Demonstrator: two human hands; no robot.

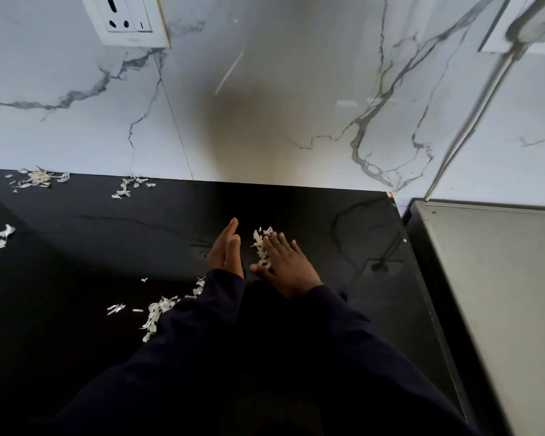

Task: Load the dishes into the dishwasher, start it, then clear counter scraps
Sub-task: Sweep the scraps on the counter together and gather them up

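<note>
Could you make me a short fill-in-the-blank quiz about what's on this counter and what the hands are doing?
1. The right hand lies flat, sweeping white scraps toward the ____ hand.
2. The left hand stands on its ____, as a wall.
3. The counter is ____ in colour.
4. On the wall, upper left, is a white ____.

Missing words: left; edge; black; socket

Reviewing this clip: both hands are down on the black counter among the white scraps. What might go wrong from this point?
1. The right hand lies flat on a small scrap pile while the left hand stands on edge beside it; bits may slip through the gap between them.
2. The counter edge borders a gap before the grey appliance top; a rightward sweep might drop scraps there.
3. Scraps near the left sleeve may get dragged.
</note>
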